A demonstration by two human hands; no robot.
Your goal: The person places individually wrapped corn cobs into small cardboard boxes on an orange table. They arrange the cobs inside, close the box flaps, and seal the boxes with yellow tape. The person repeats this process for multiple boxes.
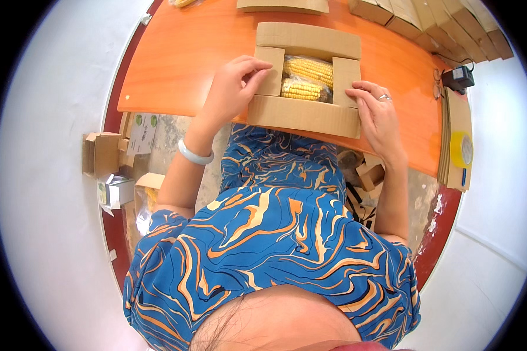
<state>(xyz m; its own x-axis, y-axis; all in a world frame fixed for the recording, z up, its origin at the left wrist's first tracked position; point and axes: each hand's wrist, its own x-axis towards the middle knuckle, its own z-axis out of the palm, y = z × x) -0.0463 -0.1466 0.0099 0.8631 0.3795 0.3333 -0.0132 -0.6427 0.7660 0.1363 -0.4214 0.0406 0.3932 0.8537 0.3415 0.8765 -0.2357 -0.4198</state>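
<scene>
A cardboard box (305,123) stands near the front edge of the orange table, its long front and back flaps spread outward. Both short side flaps are turned inward over the contents. Between them show yellow corn cobs (307,70) in clear plastic wrap. My left hand (241,79) is over the left side flap (272,85), thumb and fingers slightly apart and nothing seen between them. At the other side, the fingertips of my right hand (375,114) rest at the right side flap (344,70), fingers spread.
Several cardboard boxes (421,22) line the table's far right. A black power adapter (458,78), eyeglasses (437,83) and a yellow tape roll (461,149) on flat cardboard (454,109) are at the right. Another carton (283,5) lies beyond. Cartons (101,153) stand at lower left.
</scene>
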